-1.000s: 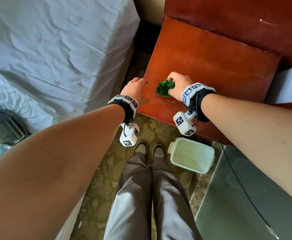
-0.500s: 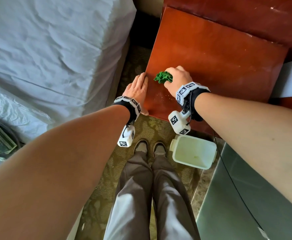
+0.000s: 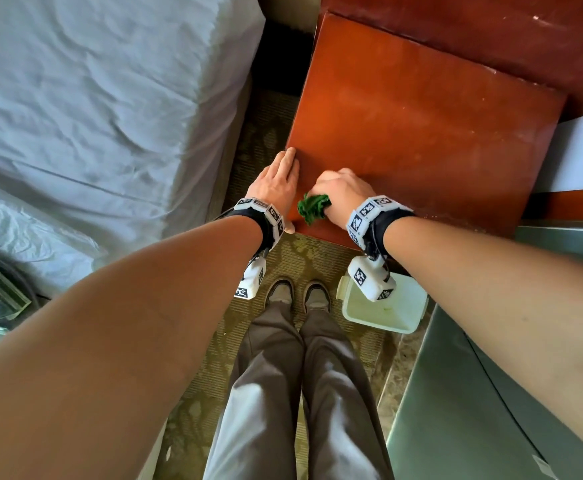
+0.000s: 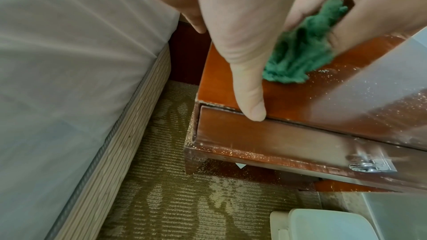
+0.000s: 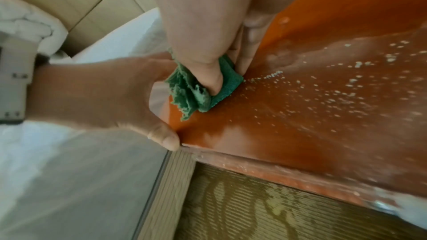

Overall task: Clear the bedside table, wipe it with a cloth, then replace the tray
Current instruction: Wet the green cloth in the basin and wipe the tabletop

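A: Two hands in view. Your right hand (image 3: 343, 192) is balled round the green cloth (image 3: 312, 207), fingers curled over it, thumb pressing into the wad in the right wrist view, cloth down on the bedside table (image 3: 439, 140) top near its front left corner.

B: Left one?

A: Your left hand (image 3: 278, 183) lies flat along the table's left edge, fingers straight and together, pointing away from you; the thumb (image 4: 250, 101) hooks over the front lip just above the drawer front (image 4: 277, 145). It holds nothing.

B: Cloth orientation?

A: Crumpled, so no clean long axis. A ragged tail sticks out from under your palm, toward your body in the head view. It's just beside your left hand; can't tell if they touch.

B: Any writing or labels?

A: No brands readable. Only black-and-white square marker patterns on both wristbands (image 3: 369, 211) and on the white camera blocks hanging below them. The drawer has a metal pull (image 4: 369, 165), nothing printed that I can read.

B: Anything else?

A: Pale specks (image 5: 346, 83) scattered on the tabletop right of the cloth. A white plastic bin (image 3: 387, 311) sits on the patterned carpet (image 3: 317, 258) by your shoes, below the table front. The bed (image 3: 110, 116), white sheet, is on your left.
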Tool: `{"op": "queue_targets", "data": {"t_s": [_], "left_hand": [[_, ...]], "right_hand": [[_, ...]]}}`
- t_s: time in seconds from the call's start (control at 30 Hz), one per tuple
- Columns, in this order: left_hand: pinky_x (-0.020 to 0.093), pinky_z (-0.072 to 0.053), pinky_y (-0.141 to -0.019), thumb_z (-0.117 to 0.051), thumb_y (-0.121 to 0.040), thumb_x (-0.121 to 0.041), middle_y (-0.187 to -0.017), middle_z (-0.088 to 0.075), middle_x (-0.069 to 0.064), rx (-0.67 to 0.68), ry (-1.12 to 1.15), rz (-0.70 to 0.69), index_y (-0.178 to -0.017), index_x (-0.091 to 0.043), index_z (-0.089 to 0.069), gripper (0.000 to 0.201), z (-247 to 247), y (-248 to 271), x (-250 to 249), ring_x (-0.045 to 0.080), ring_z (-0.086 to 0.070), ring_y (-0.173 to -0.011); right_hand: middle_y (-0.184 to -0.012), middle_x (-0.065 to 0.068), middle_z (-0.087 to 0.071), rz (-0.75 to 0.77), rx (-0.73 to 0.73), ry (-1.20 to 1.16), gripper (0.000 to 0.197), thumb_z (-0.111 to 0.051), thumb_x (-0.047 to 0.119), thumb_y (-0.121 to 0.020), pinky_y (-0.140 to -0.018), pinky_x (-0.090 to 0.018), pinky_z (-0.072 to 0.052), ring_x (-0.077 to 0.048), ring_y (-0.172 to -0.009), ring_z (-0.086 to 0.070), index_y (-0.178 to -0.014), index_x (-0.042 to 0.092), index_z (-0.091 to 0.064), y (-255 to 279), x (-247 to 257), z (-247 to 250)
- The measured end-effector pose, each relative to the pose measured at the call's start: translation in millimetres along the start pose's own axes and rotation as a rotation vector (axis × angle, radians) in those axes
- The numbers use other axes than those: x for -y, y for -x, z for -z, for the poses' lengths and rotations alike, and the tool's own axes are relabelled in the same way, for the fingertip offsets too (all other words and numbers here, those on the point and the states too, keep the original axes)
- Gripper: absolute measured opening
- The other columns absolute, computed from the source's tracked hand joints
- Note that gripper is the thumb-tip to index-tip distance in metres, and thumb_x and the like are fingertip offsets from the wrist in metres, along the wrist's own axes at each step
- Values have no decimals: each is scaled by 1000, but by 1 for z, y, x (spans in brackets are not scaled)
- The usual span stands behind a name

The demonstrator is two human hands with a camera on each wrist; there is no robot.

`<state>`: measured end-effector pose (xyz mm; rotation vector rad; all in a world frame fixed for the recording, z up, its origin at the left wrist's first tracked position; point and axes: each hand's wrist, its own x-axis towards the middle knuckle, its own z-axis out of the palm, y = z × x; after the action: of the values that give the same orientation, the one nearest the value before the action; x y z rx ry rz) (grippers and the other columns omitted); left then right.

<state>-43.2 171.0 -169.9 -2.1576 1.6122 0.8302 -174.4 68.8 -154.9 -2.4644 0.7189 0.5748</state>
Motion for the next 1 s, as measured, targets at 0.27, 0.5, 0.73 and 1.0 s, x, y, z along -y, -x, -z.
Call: {"op": "queue_targets", "data": {"t_s": [0.27,0.5,0.73,1.0], "left_hand": [[40,-11,-122,-90,-57,-44,-161,8,20,33,-18,24,-152,5,-1,139,8,2,-9,33,0,-150],[39,-13,-122,-64,-92,-15,-162,4,19,-82,45,30,-153,3,-5,87,0,-1,-8,32,-2,-150],[39,-15,-122,-64,-93,-16,-162,3,19,-93,50,19,-153,3,-6,86,0,-1,-7,31,-2,-150],[38,-15,-121,-90,-56,-43,-161,5,18,8,-5,16,-152,5,-2,139,2,-1,-7,31,-1,-150]], "right_hand": [[-112,15,-60,29,105,-11,44,-58,2,-81,-78,-37,-50,-21,-107,-50,-106,36,-70,22,-19,-5],[-114,0,-61,-382,-412,-348,37,-55,10,-82,-74,-27,-46,-19,-98,-57,-116,21,-65,2,-41,10],[-124,5,-58,-324,-303,-289,43,-51,9,-84,-85,-37,-52,-28,-106,-55,-119,28,-65,-15,-26,3],[-120,15,-56,42,-40,-51,46,-57,4,-86,-71,-30,-42,-20,-107,-45,-115,38,-66,8,0,-14]]}}
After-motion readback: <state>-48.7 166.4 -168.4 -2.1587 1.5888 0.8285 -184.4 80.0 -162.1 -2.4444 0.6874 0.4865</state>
